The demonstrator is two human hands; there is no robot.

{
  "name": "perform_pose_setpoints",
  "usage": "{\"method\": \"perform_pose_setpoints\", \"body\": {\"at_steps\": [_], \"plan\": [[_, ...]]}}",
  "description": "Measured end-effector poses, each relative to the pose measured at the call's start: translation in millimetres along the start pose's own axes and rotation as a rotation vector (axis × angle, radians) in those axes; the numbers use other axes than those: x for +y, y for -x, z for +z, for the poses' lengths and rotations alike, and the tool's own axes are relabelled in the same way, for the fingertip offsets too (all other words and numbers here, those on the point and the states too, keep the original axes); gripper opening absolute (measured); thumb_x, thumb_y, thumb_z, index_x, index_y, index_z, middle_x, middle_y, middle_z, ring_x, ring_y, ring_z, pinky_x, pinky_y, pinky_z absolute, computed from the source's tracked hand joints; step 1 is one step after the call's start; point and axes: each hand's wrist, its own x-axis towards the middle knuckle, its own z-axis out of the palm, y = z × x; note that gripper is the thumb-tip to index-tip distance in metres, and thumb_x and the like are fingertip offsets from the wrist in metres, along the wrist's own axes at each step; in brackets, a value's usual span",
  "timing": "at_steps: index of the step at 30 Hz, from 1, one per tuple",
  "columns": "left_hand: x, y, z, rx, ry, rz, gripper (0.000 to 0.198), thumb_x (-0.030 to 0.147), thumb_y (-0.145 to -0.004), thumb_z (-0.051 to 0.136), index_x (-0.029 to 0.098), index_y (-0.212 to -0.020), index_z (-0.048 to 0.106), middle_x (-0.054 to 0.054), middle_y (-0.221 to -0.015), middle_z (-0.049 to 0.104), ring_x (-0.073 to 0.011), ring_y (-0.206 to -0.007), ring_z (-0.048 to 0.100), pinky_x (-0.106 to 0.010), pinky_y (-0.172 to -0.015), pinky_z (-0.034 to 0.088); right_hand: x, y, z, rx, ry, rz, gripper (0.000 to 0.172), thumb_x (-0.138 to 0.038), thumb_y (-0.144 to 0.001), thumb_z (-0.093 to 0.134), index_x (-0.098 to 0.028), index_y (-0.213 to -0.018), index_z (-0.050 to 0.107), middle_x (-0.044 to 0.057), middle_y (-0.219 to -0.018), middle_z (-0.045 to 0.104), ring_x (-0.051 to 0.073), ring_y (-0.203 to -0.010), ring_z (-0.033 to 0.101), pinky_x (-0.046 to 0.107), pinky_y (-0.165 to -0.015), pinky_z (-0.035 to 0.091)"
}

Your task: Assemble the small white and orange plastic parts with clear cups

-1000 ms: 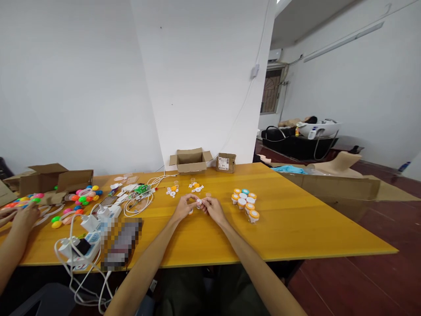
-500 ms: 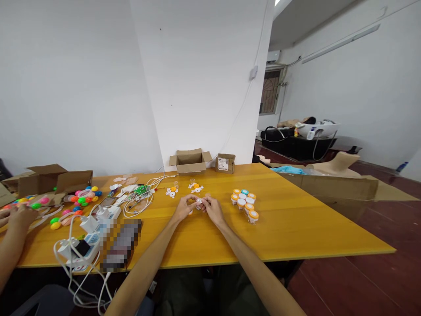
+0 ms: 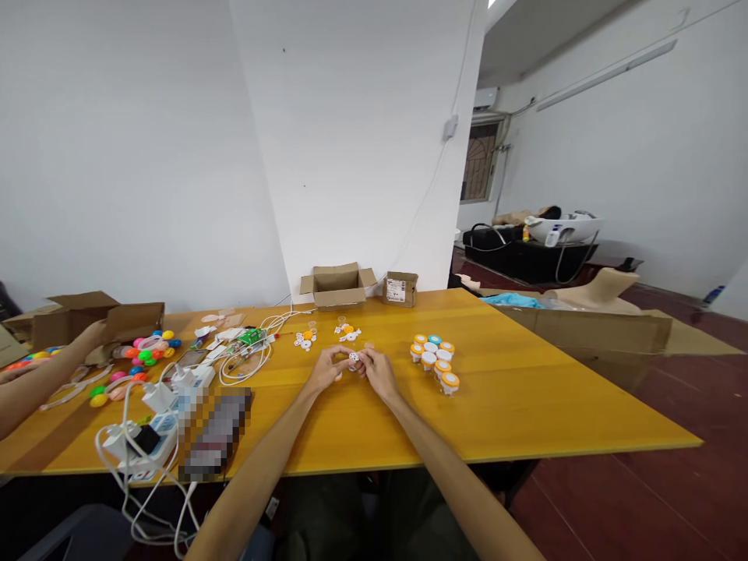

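My left hand (image 3: 328, 369) and my right hand (image 3: 376, 370) meet over the table, fingers pinched around a small white disc with holes (image 3: 354, 357). A clear part shows just under the disc, partly hidden by my fingers. By my left fingertips lies a small orange-and-white piece (image 3: 338, 377). Beyond my hands are two loose clusters of small parts: a left group of white perforated discs (image 3: 305, 344) with an orange ring, and a right group of white pieces (image 3: 351, 335). To the right of my right hand stand several small clear cups with orange, white and teal lids (image 3: 428, 358).
An open cardboard box (image 3: 339, 288) and a smaller labelled box (image 3: 400, 289) stand against the wall. Left are tangled white cables (image 3: 257, 366), a power strip (image 3: 164, 428), a blurred-out dark object (image 3: 216, 434) and colourful balls (image 3: 153, 349). Another person's arm (image 3: 52, 370) reaches in there.
My hands stay in nearly the same place, with the disc tilted slightly differently. At the left, the other person's arm has moved up and right to the cardboard box.
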Motion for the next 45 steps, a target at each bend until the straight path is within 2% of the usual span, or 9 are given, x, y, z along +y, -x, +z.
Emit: {"method": "perform_pose_setpoints", "body": {"at_steps": [8, 14, 20, 26, 30, 34, 40, 43, 45], "plan": [[-6.9, -0.7, 0.7, -0.002, -0.002, -0.002, 0.028, 0.044, -0.071, 0.079, 0.019, -0.083, 0.076, -0.004, -0.081, 0.075, -0.0192, -0.076, 0.066, -0.033, -0.078, 0.052, 2.4, -1.8, 0.0, 0.009, -0.004, 0.022, 0.035, -0.048, -0.089, 0.051, -0.022, -0.069, 0.062, 0.000, -0.059, 0.066, 0.015, -0.051, 0.059, 0.026, -0.048, 0.051], [-11.0, -2.2, 1.0, 0.060, -0.119, 0.067, 0.015, 0.035, -0.072, 0.078, 0.021, -0.076, 0.074, -0.005, -0.084, 0.075, -0.0218, -0.089, 0.066, -0.037, -0.093, 0.047, -1.0, -1.4, 0.6, 0.027, 0.007, 0.031, 0.031, -0.044, -0.087, 0.051, -0.022, -0.067, 0.060, 0.000, -0.060, 0.065, 0.015, -0.052, 0.058, 0.026, -0.050, 0.049], [-12.2, -0.6, 3.1, 0.005, -0.282, 0.094, 0.013, 0.038, -0.074, 0.076, 0.025, -0.073, 0.077, -0.004, -0.080, 0.075, -0.0262, -0.096, 0.063, -0.044, -0.100, 0.040, -0.6, -3.4, -10.4, 0.119, 0.176, -0.077, 0.021, -0.035, -0.085, 0.052, -0.024, -0.069, 0.061, -0.001, -0.063, 0.067, 0.018, -0.059, 0.061, 0.028, -0.062, 0.050], [-17.3, -1.7, 3.3, -0.019, -0.282, 0.082, 0.014, 0.041, -0.071, 0.078, 0.027, -0.076, 0.080, -0.005, -0.083, 0.077, -0.0272, -0.098, 0.063, -0.039, -0.094, 0.046, 7.7, 3.3, -20.2, 0.085, 0.390, -0.142, 0.014, -0.020, -0.081, 0.056, -0.024, -0.072, 0.066, 0.003, -0.076, 0.072, 0.021, -0.076, 0.067, 0.030, -0.073, 0.050], [-19.8, -2.2, 2.4, -0.027, -0.204, 0.072, 0.017, 0.040, -0.073, 0.075, 0.025, -0.081, 0.080, -0.005, -0.086, 0.077, -0.0244, -0.091, 0.067, -0.034, -0.082, 0.053, 9.9, 10.9, -18.9, 0.056, 0.545, -0.150, 0.015, -0.015, -0.081, 0.059, -0.022, -0.076, 0.070, 0.005, -0.081, 0.072, 0.021, -0.075, 0.067, 0.030, -0.073, 0.050], [-19.6, -2.7, 1.5, -0.039, -0.151, 0.047, 0.018, 0.036, -0.074, 0.073, 0.023, -0.085, 0.079, -0.005, -0.091, 0.077, -0.0218, -0.086, 0.069, -0.033, -0.081, 0.055, 8.4, 15.5, -16.4, 0.055, 0.644, -0.146, 0.017, -0.014, -0.083, 0.058, -0.022, -0.084, 0.073, 0.007, -0.087, 0.071, 0.022, -0.079, 0.067, 0.031, -0.075, 0.051], [-18.3, -7.2, -4.1, 0.070, -0.119, 0.024, 0.021, 0.039, -0.077, 0.070, 0.021, -0.084, 0.077, -0.005, -0.088, 0.077, -0.0218, -0.084, 0.069, -0.034, -0.083, 0.054, 3.8, 20.3, -9.8, 0.080, 0.753, -0.281, 0.018, -0.024, -0.089, 0.058, -0.024, -0.100, 0.073, 0.010, -0.105, 0.069, 0.025, -0.100, 0.063, 0.037, -0.090, 0.050], [-18.5, -9.1, -7.2, 0.131, -0.094, 0.003, 0.023, 0.041, -0.078, 0.069, 0.021, -0.084, 0.077, -0.005, -0.089, 0.077, -0.0230, -0.090, 0.069, -0.034, -0.085, 0.052, 0.5, 23.6, -1.2, -0.008, 0.819, -0.331, 0.029, -0.030, -0.087, 0.064, -0.026, -0.115, 0.068, 0.010, -0.120, 0.065, 0.026, -0.111, 0.059, 0.039, -0.093, 0.047], [-19.0, -10.0, -8.2, 0.151, -0.076, -0.007, 0.024, 0.043, -0.078, 0.069, 0.021, -0.083, 0.076, -0.005, -0.089, 0.077, -0.0233, -0.091, 0.069, -0.034, -0.084, 0.052, -0.7, 25.5, 4.0, -0.091, 0.860, -0.330, 0.032, -0.031, -0.086, 0.066, -0.028, -0.118, 0.067, 0.009, -0.126, 0.063, 0.026, -0.114, 0.058, 0.039, -0.092, 0.046]]}}
